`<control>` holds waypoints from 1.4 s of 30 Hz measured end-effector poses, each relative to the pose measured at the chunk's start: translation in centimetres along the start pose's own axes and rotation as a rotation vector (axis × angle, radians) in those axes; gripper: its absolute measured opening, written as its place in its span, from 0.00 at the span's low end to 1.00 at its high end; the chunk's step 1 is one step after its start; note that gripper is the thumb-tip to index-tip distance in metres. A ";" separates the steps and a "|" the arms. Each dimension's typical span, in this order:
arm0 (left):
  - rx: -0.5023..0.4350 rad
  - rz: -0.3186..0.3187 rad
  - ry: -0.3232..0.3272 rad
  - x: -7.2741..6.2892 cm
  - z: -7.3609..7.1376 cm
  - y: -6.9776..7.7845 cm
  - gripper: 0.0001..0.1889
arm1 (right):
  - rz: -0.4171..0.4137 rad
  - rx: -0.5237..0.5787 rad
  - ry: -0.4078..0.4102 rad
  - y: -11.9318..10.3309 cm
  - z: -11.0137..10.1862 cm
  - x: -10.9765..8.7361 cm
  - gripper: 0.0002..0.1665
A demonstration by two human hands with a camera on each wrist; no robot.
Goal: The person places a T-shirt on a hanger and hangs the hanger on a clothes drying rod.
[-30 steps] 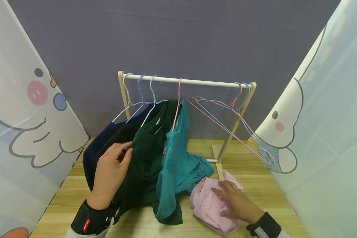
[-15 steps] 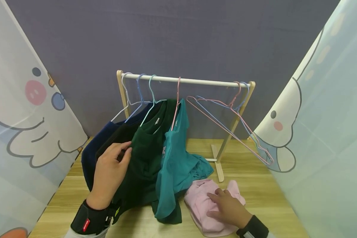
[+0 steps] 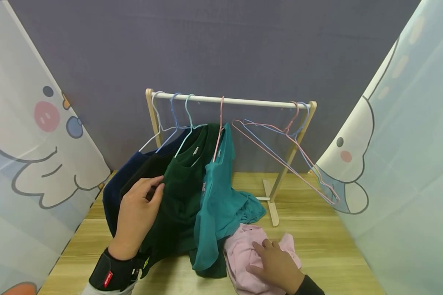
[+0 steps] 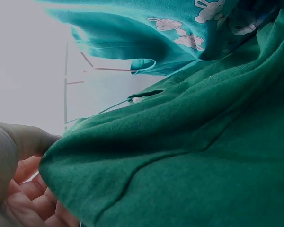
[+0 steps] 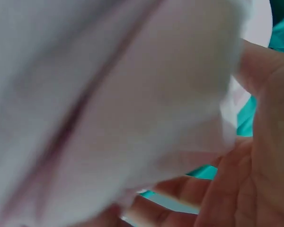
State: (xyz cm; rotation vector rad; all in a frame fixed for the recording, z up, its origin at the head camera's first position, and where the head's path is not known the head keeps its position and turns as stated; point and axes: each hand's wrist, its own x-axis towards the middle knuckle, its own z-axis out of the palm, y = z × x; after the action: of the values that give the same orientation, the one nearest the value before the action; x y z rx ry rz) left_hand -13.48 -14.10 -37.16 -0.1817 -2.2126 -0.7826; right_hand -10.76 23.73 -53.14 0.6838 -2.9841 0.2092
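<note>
My left hand [image 3: 138, 211] pinches the sleeve-side edge of a dark green shirt [image 3: 182, 192], which hangs from a mint hanger [image 3: 189, 119]. In the left wrist view, the thumb lies at the edge of the green cloth [image 4: 180, 165] and curled fingers show below it. My right hand [image 3: 275, 264] grips a bunched pink garment [image 3: 240, 250] low on the right. Its thumb and fingers curl about the pale cloth [image 5: 170, 94] in the right wrist view. A teal shirt [image 3: 215, 200] with a bunny print hangs between the hands on a pink hanger [image 3: 220, 123].
A rack with a white rail [image 3: 258, 102] and wooden posts stands on the wood-grain table [image 3: 310, 233]. Navy [image 3: 119, 180] and black shirts hang at the left. A pink hanger [image 3: 266, 141] and a blue hanger [image 3: 303, 123] hang bare at the right. Printed curtains flank both sides.
My right hand has moved left and toward the front edge, drawing the pink garment along to the foot of the teal shirt. The left hand stays at the green shirt.
</note>
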 end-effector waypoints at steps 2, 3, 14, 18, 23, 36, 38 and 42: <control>-0.002 -0.003 0.000 0.0 0.0 -0.1 0.11 | -0.008 -0.010 -0.006 0.0 -0.5 -0.1 0.40; -0.004 -0.004 0.000 0.0 0.0 -0.1 0.11 | -0.013 -0.007 -0.012 0.0 -0.9 0.0 0.41; 0.000 -0.013 -0.001 -0.2 0.2 -0.3 0.11 | -0.142 0.116 0.380 1.1 -12.0 2.8 0.35; -0.003 -0.012 0.006 -0.3 0.2 -0.4 0.11 | -0.168 0.119 0.620 3.2 -16.6 4.5 0.35; 0.001 -0.015 0.009 -0.3 0.1 -0.4 0.11 | -0.094 0.103 0.767 6.6 -20.0 6.5 0.38; -0.007 -0.006 0.001 -0.2 0.1 -0.4 0.11 | 0.040 0.096 0.711 10.4 -19.2 7.7 0.20; -0.007 -0.007 0.000 -0.2 0.2 -0.4 0.11 | 0.042 0.095 0.739 10.6 -19.1 7.6 0.15; -0.008 -0.006 0.001 -0.1 0.2 -0.4 0.11 | 0.037 0.097 0.813 10.9 -18.9 7.7 0.09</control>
State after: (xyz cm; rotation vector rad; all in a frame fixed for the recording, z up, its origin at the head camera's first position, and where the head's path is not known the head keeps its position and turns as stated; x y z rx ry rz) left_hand -13.64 -14.27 -37.51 -0.1787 -2.2103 -0.7942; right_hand -21.63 32.95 -34.97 0.4072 -2.2144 0.4970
